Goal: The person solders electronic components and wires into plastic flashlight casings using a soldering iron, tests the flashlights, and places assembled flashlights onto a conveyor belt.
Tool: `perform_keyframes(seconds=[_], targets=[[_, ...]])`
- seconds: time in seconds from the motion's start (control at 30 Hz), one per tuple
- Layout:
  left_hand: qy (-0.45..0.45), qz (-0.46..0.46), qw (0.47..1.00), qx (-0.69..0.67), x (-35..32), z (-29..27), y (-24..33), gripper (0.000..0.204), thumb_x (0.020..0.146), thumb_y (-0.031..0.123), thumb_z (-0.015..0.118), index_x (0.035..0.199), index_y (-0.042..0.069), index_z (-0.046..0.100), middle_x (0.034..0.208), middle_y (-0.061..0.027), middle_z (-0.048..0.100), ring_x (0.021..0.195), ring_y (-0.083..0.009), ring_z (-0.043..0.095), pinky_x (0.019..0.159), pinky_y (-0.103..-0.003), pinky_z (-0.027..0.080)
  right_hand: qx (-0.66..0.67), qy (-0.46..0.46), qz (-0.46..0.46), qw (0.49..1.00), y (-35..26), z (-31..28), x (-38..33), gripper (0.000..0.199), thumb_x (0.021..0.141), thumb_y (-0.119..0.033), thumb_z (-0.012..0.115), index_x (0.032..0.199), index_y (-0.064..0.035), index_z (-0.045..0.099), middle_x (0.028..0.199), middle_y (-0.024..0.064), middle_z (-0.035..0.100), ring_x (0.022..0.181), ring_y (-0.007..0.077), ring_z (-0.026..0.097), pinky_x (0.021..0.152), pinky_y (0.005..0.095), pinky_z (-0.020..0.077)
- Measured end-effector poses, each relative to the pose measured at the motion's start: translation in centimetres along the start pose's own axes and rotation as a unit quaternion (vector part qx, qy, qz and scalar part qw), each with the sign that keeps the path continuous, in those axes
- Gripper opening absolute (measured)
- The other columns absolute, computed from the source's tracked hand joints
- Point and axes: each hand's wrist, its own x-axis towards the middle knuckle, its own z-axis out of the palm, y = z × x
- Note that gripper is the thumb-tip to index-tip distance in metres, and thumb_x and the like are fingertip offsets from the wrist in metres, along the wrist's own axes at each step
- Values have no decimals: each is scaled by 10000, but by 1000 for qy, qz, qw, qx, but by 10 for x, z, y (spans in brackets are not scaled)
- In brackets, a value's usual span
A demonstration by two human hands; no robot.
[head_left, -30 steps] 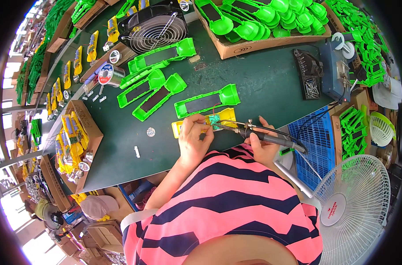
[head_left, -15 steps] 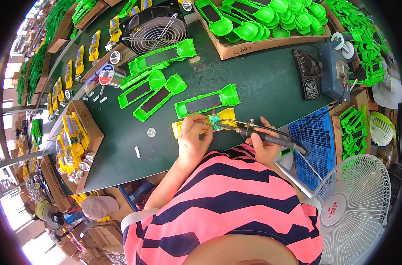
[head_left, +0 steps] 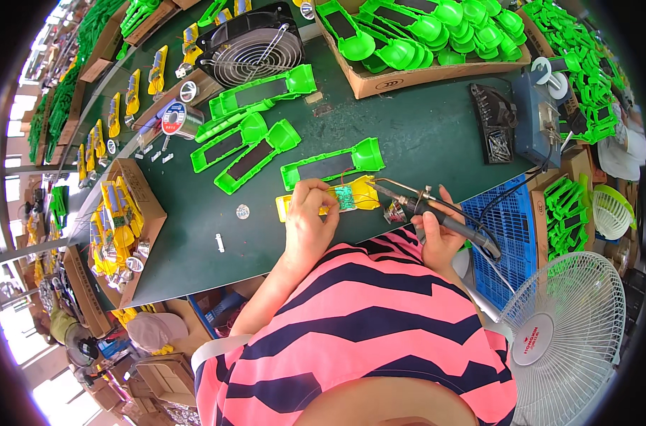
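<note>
My right hand point(head_left: 440, 231) is wrapped around a soldering iron point(head_left: 451, 226) with a thin metal feed tube along it. The iron's tip is beside the right end of a yellow plastic housing point(head_left: 366, 193), off the board. A small green circuit board point(head_left: 346, 198) with thin wires lies on that housing. My left hand point(head_left: 311, 218) rests over the housing's left part, thumb and fingers pinched close to the board; what they pinch is hidden. Just beyond lies a green housing half point(head_left: 326, 168) with a dark panel. A silvery reflector cup point(head_left: 394, 212) sits under the iron.
More green housings point(head_left: 258, 153) lie left of centre, near a solder spool point(head_left: 179, 121) and a black fan point(head_left: 255, 53). Boxes of green parts point(head_left: 408, 75) and yellow assemblies point(head_left: 147, 186) stand behind and left. A blue station point(head_left: 534, 113) and screw tray point(head_left: 498, 142) are right.
My right hand has drawn the soldering iron to the right, away from the circuit board, uncovering the reflector cup and the housing's right end. My left hand stays nearly in place.
</note>
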Motion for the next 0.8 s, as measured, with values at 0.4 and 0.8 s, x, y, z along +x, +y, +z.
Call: perform_keyframes(seconds=[0.4, 0.8], targets=[[0, 62, 997, 42, 4, -2, 0, 145, 641, -42, 657, 712, 25, 549, 862, -84, 542, 734, -219, 542, 617, -288, 435, -5, -65, -46, 997, 0, -1, 3, 218, 761, 22, 568, 970, 48, 509, 898, 147, 583, 652, 141, 623, 905, 334, 406], [-224, -153, 860, 432, -35, -66, 4, 132, 744, 202, 610, 826, 101, 628, 705, -71, 605, 579, -213, 599, 495, -306, 461, 4, -52, 4, 999, 2, 4, 0, 186, 744, 17, 572, 927, 17, 539, 616, 60, 618, 643, 106, 613, 1033, 426, 161]])
